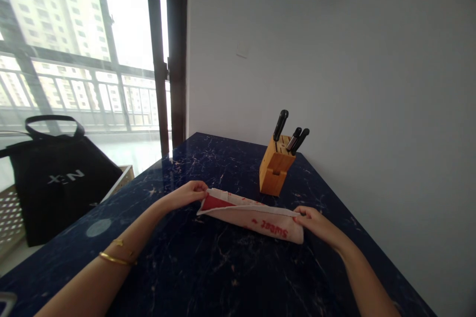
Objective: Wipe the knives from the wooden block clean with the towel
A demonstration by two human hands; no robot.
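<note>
A white towel (256, 220) with red print, the word "sweet" among it, lies folded lengthwise on the dark blue marbled table. Its near flap droops toward me, and a red patch shows inside the fold at the left. My left hand (193, 191) pinches the towel's far left corner between thumb and fingers. At the opposite end, my right hand (308, 219) is closed on the right edge of the same cloth. Just behind the towel stands a wooden knife block (275, 168) with several black-handled knives in it, touched by neither hand.
The marbled table (230, 282) runs up to a pale wall (334, 59) at the back and right. Left of it, a black bag (63, 183) rests against a perforated light-coloured crate. Beyond are glass doors with dark frames. Part of a light-rimmed object (7, 302) shows at the lower left.
</note>
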